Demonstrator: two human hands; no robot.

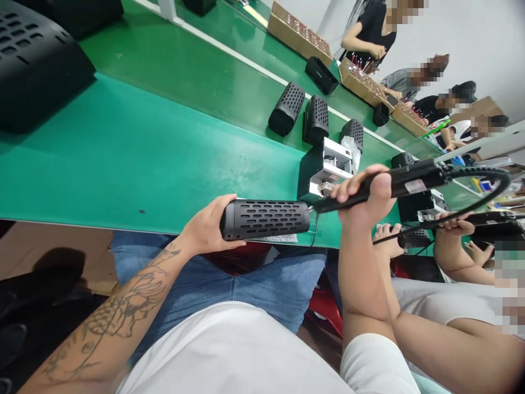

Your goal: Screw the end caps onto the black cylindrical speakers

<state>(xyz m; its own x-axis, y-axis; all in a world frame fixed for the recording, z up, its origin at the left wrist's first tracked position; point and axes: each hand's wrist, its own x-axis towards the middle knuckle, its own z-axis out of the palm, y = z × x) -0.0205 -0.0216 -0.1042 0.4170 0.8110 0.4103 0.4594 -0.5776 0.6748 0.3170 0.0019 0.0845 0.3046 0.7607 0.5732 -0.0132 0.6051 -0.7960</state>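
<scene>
A black perforated speaker housing (pixel 270 218) lies sideways at the table's near edge. My left hand (pixel 209 227) is wrapped round its left end. In my right hand (pixel 365 194) is a black electric screwdriver (pixel 414 179), held level, with a cable curving away from its rear. The thin bit of the screwdriver meets the right end of the housing, or comes very close to it; I cannot tell whether it is seated in a screw. Just behind the tip stands a black and silver screw feeder (pixel 326 169).
Several similar housings (pixel 287 108) stand farther back on the green table (pixel 176 158). A large black housing (pixel 36 65) is at the left. On the right, a co-worker's hand (pixel 453 224) holds another screwdriver. Across the line, people work beside cardboard trays (pixel 299 33).
</scene>
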